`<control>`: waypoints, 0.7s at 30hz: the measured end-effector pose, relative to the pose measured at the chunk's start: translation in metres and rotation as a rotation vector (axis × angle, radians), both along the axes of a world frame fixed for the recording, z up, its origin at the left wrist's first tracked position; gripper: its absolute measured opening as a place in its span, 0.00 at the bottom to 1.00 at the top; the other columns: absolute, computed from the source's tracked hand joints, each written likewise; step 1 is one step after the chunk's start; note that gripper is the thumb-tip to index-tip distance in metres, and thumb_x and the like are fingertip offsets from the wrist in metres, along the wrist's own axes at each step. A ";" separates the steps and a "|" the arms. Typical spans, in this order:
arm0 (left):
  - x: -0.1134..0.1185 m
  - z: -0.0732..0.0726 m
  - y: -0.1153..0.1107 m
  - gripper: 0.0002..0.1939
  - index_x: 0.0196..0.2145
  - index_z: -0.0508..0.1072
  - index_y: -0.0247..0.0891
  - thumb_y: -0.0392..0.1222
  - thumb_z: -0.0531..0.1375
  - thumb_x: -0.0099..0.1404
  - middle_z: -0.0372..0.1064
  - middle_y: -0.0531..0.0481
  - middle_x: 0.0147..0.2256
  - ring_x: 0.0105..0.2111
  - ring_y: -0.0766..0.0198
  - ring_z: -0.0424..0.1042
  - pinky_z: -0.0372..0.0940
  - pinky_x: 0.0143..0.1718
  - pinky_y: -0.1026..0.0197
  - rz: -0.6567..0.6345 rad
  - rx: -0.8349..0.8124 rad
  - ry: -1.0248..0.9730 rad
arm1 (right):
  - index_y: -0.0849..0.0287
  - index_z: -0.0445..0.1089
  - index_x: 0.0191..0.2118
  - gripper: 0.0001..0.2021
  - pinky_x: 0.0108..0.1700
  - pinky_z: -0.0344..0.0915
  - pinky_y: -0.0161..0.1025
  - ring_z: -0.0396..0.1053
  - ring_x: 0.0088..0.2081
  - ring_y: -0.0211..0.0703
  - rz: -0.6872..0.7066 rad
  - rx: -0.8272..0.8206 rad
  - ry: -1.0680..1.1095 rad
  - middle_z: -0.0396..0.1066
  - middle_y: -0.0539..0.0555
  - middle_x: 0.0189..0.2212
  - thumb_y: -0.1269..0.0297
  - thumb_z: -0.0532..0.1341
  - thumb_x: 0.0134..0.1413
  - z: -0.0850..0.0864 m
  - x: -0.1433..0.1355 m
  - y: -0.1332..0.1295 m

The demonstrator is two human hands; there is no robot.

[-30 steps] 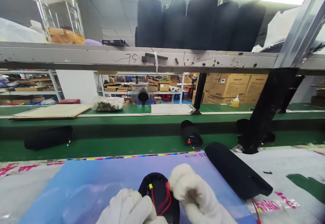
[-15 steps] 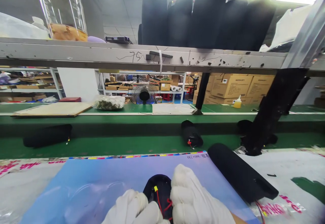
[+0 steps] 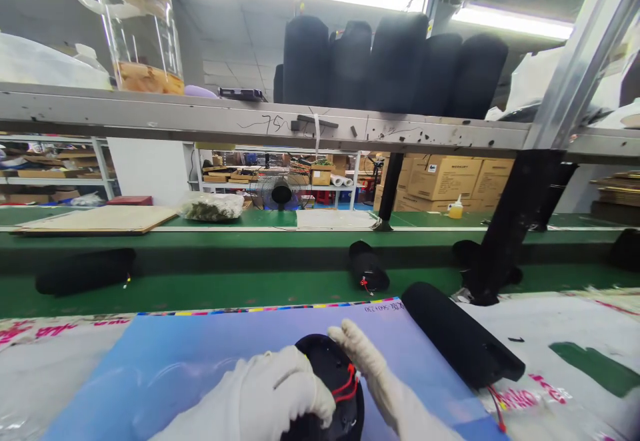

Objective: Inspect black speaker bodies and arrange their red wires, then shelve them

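On the blue-purple sheet (image 3: pixel 200 341), a black round-ended cylinder (image 3: pixel 350 418) faces me with its dark end. Red wires with a small connector cross that end. My left hand (image 3: pixel 270 388), in a white glove, grips the left side, its fingers bent over onto the end face. My right hand (image 3: pixel 375 374), also gloved, lies along the right rim with fingers stretched out, touching or very near it. To the right rests another black cylinder (image 3: pixel 460 334), red wires coming out of its near end.
Behind runs a green conveyor belt (image 3: pixel 250 288) carrying a black cylinder (image 3: pixel 83 271) at left and another black cylinder (image 3: pixel 367 266) at centre. A metal shelf beam (image 3: pixel 200 116) crosses above, with several upright black cylinders (image 3: pixel 305 61) and a clear jug (image 3: pixel 143 41). A black-wrapped post (image 3: pixel 520 221) stands right.
My right hand has gone from a closed fist to stretched fingers beside the rim. My left hand has moved right over the end face. The wires now lie further right, and the view has tilted up.
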State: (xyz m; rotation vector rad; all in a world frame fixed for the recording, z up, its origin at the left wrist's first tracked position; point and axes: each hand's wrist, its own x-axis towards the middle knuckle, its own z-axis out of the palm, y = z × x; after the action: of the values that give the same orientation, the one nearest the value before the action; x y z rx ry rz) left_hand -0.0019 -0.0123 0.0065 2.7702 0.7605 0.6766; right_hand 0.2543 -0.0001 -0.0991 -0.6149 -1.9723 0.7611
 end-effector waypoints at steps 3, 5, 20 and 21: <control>-0.010 0.010 -0.001 0.09 0.43 0.74 0.51 0.38 0.59 0.67 0.73 0.57 0.40 0.36 0.67 0.71 0.65 0.38 0.68 0.044 -0.089 -0.132 | 0.44 0.55 0.65 0.32 0.52 0.72 0.50 0.69 0.57 0.53 -0.138 0.000 0.084 0.69 0.59 0.56 0.52 0.64 0.58 -0.024 -0.020 0.016; -0.019 0.016 0.000 0.10 0.45 0.73 0.49 0.43 0.61 0.65 0.73 0.54 0.40 0.37 0.65 0.71 0.67 0.41 0.66 0.060 -0.101 -0.179 | 0.46 0.60 0.62 0.25 0.49 0.74 0.51 0.73 0.52 0.52 -0.169 -0.013 0.106 0.74 0.58 0.50 0.54 0.62 0.60 -0.029 -0.031 0.024; 0.004 -0.002 0.027 0.13 0.42 0.75 0.43 0.34 0.52 0.67 0.74 0.56 0.37 0.34 0.69 0.69 0.63 0.35 0.69 0.136 -0.537 -0.187 | 0.49 0.66 0.56 0.17 0.43 0.78 0.49 0.78 0.43 0.50 -0.237 0.050 0.211 0.77 0.55 0.42 0.56 0.58 0.64 -0.035 -0.052 0.030; 0.004 -0.007 0.028 0.12 0.40 0.74 0.42 0.32 0.53 0.64 0.73 0.57 0.34 0.30 0.70 0.66 0.61 0.32 0.70 0.165 -0.520 -0.184 | 0.49 0.66 0.57 0.17 0.43 0.77 0.50 0.78 0.43 0.50 -0.254 0.058 0.210 0.77 0.55 0.42 0.56 0.58 0.64 -0.037 -0.056 0.031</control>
State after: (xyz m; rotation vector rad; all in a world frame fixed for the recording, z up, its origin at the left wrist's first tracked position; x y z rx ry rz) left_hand 0.0019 0.0154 -0.0007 2.1653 0.9696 0.6411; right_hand 0.1985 0.0307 -0.1363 -0.7047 -1.6798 0.5848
